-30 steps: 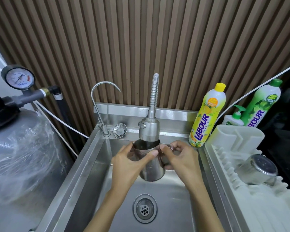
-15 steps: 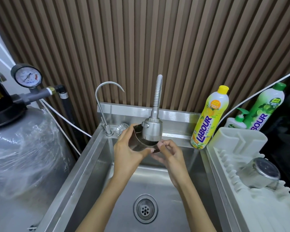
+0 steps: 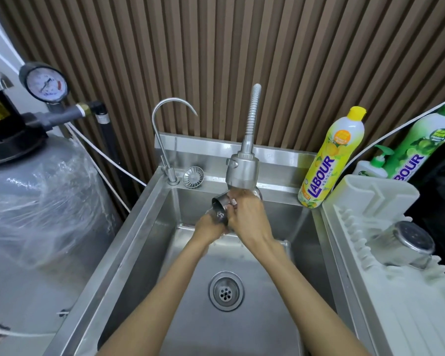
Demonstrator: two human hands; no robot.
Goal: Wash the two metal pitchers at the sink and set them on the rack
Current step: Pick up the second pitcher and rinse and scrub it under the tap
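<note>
Both hands hold one metal pitcher (image 3: 219,204) over the far end of the sink (image 3: 139,227), right under the sprayer head (image 3: 242,170) of the flexible faucet. Pitcher is tipped on its side, open mouth facing left. Left hand (image 3: 208,227) grips it from below and the near-left, fingers curled round the body. Right hand (image 3: 249,217) wraps over the top and right side, fingers curled over the rim area. Most of the pitcher is hidden by the hands. There is a blur between sprayer head and right hand; cannot tell if it is water. Drain (image 3: 225,291) sits in the sink floor, near side of the hands. Second metal pitcher (image 3: 401,243) lies tilted on the white rack (image 3: 370,199) right of the sink, base turned toward the camera, well apart from the hands. Gooseneck tap (image 3: 162,129) stands at the far-left sink corner, with a small round strainer (image 3: 193,177) just beside it. Yellow LABOUR bottle (image 3: 332,160) stands at the far-right sink corner. A green LABOUR bottle (image 3: 421,145) and a pump bottle (image 3: 373,168) stand behind the rack. Grey tank (image 3: 36,201) with pressure gauge (image 3: 46,84) is at far left.
</note>
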